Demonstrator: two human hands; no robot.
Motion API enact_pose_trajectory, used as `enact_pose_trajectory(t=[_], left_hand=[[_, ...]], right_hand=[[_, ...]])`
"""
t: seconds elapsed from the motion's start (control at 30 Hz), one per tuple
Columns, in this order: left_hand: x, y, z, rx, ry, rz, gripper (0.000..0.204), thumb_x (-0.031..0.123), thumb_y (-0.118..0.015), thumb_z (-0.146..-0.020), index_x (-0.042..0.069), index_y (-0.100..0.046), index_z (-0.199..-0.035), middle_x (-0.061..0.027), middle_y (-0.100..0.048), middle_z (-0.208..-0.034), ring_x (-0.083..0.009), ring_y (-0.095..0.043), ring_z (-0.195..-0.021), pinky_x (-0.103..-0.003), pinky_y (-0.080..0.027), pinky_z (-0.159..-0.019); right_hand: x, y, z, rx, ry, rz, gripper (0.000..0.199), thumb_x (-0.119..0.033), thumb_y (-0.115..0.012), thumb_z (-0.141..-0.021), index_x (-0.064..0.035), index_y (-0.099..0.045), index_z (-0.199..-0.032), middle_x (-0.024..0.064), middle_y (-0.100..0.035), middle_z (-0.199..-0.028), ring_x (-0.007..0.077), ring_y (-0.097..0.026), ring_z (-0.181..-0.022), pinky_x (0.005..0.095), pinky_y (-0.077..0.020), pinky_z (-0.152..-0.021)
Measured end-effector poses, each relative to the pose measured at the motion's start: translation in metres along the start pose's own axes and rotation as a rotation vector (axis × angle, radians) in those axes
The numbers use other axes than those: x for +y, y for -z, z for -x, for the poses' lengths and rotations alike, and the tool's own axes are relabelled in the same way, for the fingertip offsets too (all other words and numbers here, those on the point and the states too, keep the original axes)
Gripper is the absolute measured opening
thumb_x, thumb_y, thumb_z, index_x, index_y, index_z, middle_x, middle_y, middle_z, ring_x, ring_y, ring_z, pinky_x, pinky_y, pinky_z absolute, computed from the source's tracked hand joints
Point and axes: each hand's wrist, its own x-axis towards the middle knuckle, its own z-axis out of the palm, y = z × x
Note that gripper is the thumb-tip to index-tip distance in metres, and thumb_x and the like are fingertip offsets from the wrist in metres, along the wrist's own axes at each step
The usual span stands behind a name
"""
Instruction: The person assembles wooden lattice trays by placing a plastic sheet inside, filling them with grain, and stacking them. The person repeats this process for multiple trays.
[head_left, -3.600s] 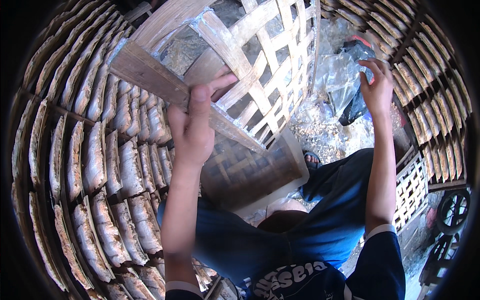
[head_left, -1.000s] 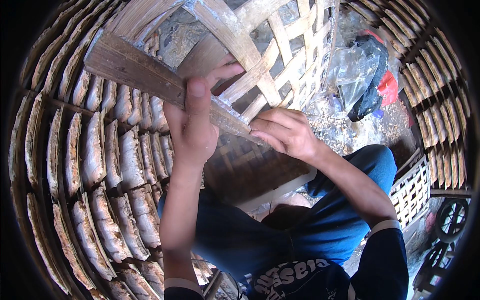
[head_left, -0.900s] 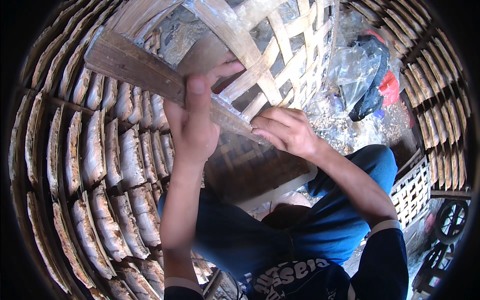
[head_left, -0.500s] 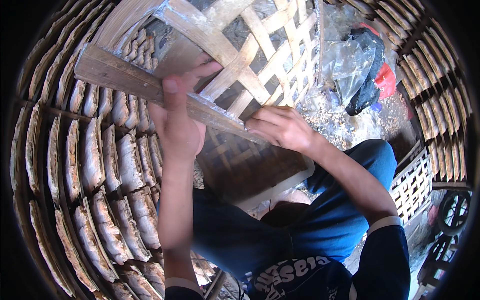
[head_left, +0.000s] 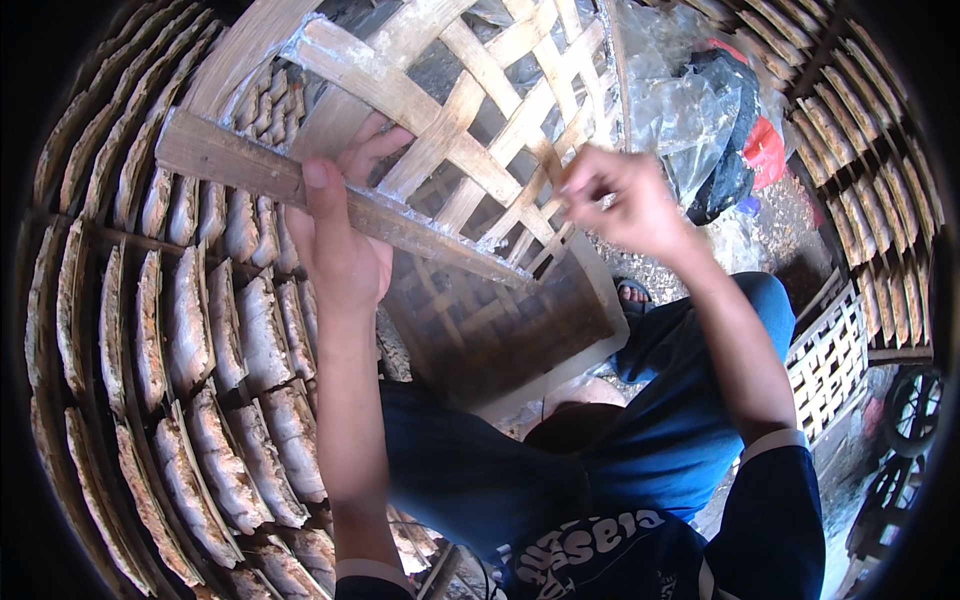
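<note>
Many rough, pale slabs at my left, too many to count. My left hand grips one woven panel, raised in front of me, thumb over its wooden bar; looks light and stiff, the weave liable to crack, so that bar's the hold. My right hand curls half-closed by its right side. Holding anything? Can't tell. Further right: one black bag, one red bag, one lattice sheet.

Clear plastic, red plastic, dark wheel

One held lattice, two forearms, one sandal.
</note>
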Motion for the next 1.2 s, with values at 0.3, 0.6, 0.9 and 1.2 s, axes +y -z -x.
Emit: enact_pose_trajectory(t=[0.3,0.6,0.9,1.2], left_hand=[[-0.002,-0.010,-0.009,0.030,0.007,0.080,0.080,0.055,-0.054,-0.102,-0.021,-0.051,-0.128,-0.0321,-0.056,-0.137,-0.0314,-0.058,-0.126,-0.047,-0.049,-0.108],[0.005,-0.030,0.002,0.098,-0.004,0.026,0.083,0.055,-0.054,-0.103,-0.015,-0.034,-0.143,-0.0329,-0.057,-0.133,-0.0337,-0.058,-0.127,-0.048,-0.049,-0.108],[0.010,-0.028,0.013,0.035,0.005,-0.010,0.089,0.059,-0.051,-0.101,-0.005,-0.020,-0.154,-0.0303,-0.049,-0.141,-0.0298,-0.057,-0.127,-0.048,-0.049,-0.108],[0.006,-0.028,0.006,0.076,-0.025,-0.004,0.084,0.056,-0.052,-0.103,-0.011,-0.027,-0.148,-0.0322,-0.052,-0.139,-0.0320,-0.058,-0.125,-0.047,-0.049,-0.107]], right_hand=[[0.037,0.108,0.030,0.026,-0.913,1.051,0.042,-0.049,-0.059,-0.099,-0.0113,-0.076,-0.103,0.0196,-0.074,-0.099,0.0378,-0.071,-0.101,0.0490,-0.0554,-0.090],[-0.025,-0.054,0.020,-0.319,-0.774,-0.018,0.065,-0.067,-0.067,-0.089,-0.0049,-0.080,-0.103,0.0098,-0.072,-0.078,0.0165,-0.067,-0.074,0.0334,-0.0524,-0.069],[-0.026,-0.076,0.024,0.002,-0.857,-0.361,0.030,-0.032,-0.081,-0.090,-0.0030,-0.079,-0.096,0.0054,-0.074,-0.081,0.0089,-0.064,-0.073,0.0287,-0.0516,-0.069],[0.005,-0.033,0.015,-0.055,-0.872,-0.365,0.032,-0.028,-0.057,-0.099,-0.0025,-0.069,-0.085,-0.0003,-0.058,-0.069,0.0092,-0.055,-0.065,0.0285,-0.0459,-0.063]])
